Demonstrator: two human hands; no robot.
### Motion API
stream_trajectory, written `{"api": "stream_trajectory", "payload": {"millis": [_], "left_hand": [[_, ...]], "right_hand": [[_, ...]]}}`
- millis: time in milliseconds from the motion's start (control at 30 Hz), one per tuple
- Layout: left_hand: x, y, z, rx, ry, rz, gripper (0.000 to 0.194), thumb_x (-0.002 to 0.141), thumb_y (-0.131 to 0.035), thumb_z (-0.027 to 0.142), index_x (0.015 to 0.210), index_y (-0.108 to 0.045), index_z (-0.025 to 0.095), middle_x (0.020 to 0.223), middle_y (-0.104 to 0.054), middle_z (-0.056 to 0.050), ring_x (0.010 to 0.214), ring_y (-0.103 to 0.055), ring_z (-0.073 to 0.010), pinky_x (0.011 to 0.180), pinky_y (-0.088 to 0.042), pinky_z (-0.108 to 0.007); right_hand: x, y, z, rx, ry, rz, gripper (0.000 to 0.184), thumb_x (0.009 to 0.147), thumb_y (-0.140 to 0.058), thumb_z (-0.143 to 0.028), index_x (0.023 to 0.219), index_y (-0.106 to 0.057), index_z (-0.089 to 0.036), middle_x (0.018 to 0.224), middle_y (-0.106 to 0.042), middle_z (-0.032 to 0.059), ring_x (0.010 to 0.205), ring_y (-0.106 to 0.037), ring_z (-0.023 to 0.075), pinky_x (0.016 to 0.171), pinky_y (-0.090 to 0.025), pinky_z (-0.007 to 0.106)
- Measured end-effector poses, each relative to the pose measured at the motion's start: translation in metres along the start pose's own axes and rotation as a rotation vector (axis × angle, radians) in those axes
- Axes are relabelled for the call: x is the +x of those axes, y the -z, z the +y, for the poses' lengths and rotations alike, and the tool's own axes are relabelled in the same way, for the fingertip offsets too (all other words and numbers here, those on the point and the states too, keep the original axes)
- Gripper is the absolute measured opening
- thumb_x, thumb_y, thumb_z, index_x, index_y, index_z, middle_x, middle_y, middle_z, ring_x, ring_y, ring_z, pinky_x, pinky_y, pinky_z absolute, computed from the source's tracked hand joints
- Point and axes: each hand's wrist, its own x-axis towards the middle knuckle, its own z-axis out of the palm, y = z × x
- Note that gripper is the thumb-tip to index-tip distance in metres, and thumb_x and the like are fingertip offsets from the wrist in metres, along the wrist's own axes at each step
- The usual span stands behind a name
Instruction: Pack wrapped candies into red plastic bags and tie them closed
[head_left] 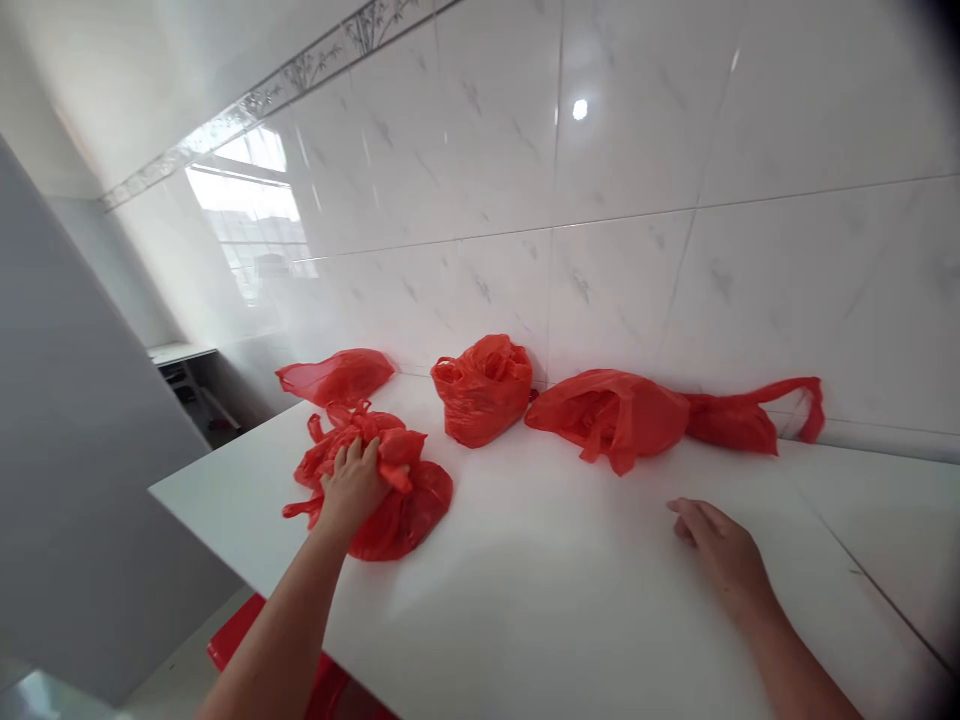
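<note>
A pile of crumpled red plastic bags point(409, 505) lies on the left part of the white table point(525, 600). My left hand point(356, 485) is on top of it, its fingers bent into the thin film and closed on a red plastic bag. Over the table's right part, my right hand point(720, 550) has its fingers curled in with the thumb against them, and nothing shows in it. Nearest to that hand is another red bag point(615, 415), lying along the wall with its handles loose.
Against the tiled wall point(630, 280) stands a bunched red bag point(484, 395). A flatter one point(345, 378) lies at the far left, and a twisted one point(731, 420) trails right. A red stool point(232, 630) is partly under the table's front edge. A grey panel point(82, 430) rises at left.
</note>
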Motion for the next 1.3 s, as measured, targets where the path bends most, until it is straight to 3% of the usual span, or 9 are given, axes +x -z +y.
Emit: {"api": "stream_trajectory", "payload": {"millis": [200,400,500,633,767,933,1100,1200,1300], "left_hand": [[0.001,-0.046,-0.017,0.053,-0.014,-0.12,0.072,0.085,-0.037,0.047,0.147,-0.018,0.016,0.153,-0.021,-0.016,0.139,-0.011,-0.0391,0.095,-0.021,-0.074],[0.021,-0.031,-0.027,0.006,-0.004,-0.221,0.077,0.079,-0.046,0.053,0.145,-0.023,0.02,0.151,-0.026,-0.016,0.136,-0.021,-0.0436,0.09,-0.029,-0.075],[0.02,-0.014,-0.018,-0.004,-0.087,-0.064,0.078,0.074,-0.051,0.056,0.143,-0.025,0.03,0.152,-0.025,-0.01,0.136,-0.023,-0.0419,0.09,-0.035,-0.071],[0.001,0.005,0.031,-0.178,-0.37,0.156,0.072,0.074,-0.053,0.047,0.139,-0.022,0.046,0.156,-0.013,0.007,0.139,-0.019,-0.0373,0.1,-0.033,-0.064],[-0.026,0.005,0.106,-0.467,-0.698,-0.169,0.063,0.081,-0.052,0.04,0.14,-0.03,0.037,0.153,-0.023,0.0,0.136,-0.031,-0.0278,0.103,-0.039,-0.045],[-0.041,-0.053,0.192,-0.64,-0.82,-0.423,0.057,0.08,-0.056,0.03,0.136,-0.04,0.029,0.149,-0.031,-0.009,0.133,-0.036,-0.0251,0.099,-0.044,-0.039],[-0.034,-0.125,0.261,-0.664,-0.772,-0.119,0.059,0.084,-0.054,0.031,0.138,-0.035,0.021,0.151,-0.023,-0.017,0.138,-0.025,-0.0313,0.103,-0.036,-0.051],[-0.023,-0.141,0.282,-0.577,-0.729,-0.006,0.05,0.084,-0.054,0.033,0.131,-0.046,0.02,0.152,-0.022,-0.016,0.139,-0.02,-0.0361,0.103,-0.034,-0.053],[-0.014,-0.141,0.286,-0.563,-0.815,-0.036,0.034,0.085,-0.049,0.027,0.117,-0.058,0.019,0.144,-0.04,-0.014,0.135,-0.03,-0.0339,0.103,-0.035,-0.051]], "right_hand": [[-0.001,-0.005,-0.005,-0.053,0.086,0.026,0.031,0.077,-0.047,-0.048,0.078,-0.062,-0.021,0.066,-0.063,0.0004,0.069,-0.059,0.0193,0.064,-0.042,0.028],[-0.008,-0.013,-0.009,-0.141,0.18,0.028,0.024,0.08,-0.044,-0.038,0.078,-0.062,-0.023,0.076,-0.066,0.0004,0.071,-0.058,0.0178,0.066,-0.04,0.028],[-0.013,-0.019,-0.014,-0.177,0.228,0.042,0.021,0.079,-0.044,-0.032,0.075,-0.062,-0.022,0.08,-0.066,0.0012,0.073,-0.057,0.0174,0.067,-0.039,0.028],[-0.013,-0.023,-0.016,-0.173,0.212,0.053,0.019,0.079,-0.045,-0.028,0.073,-0.062,-0.022,0.078,-0.064,-0.0001,0.069,-0.056,0.015,0.063,-0.038,0.026],[-0.015,-0.024,-0.016,-0.161,0.202,0.066,0.02,0.081,-0.044,-0.027,0.077,-0.063,-0.023,0.078,-0.063,-0.0003,0.067,-0.055,0.0142,0.061,-0.039,0.025],[-0.02,-0.028,-0.017,-0.171,0.268,0.096,0.016,0.079,-0.048,-0.023,0.079,-0.065,-0.022,0.083,-0.061,0.0021,0.074,-0.055,0.0151,0.068,-0.041,0.027],[-0.017,-0.029,-0.016,-0.18,0.262,0.093,0.018,0.079,-0.048,-0.019,0.076,-0.065,-0.022,0.082,-0.061,0.001,0.074,-0.057,0.0137,0.068,-0.042,0.026],[-0.015,-0.027,-0.014,-0.181,0.261,0.092,0.017,0.079,-0.048,-0.019,0.076,-0.064,-0.022,0.083,-0.061,0.0007,0.075,-0.057,0.0137,0.07,-0.044,0.026],[-0.016,-0.026,-0.016,-0.193,0.283,0.093,0.015,0.08,-0.049,-0.021,0.082,-0.064,-0.023,0.085,-0.061,0.0013,0.078,-0.058,0.0154,0.072,-0.045,0.028]]}}
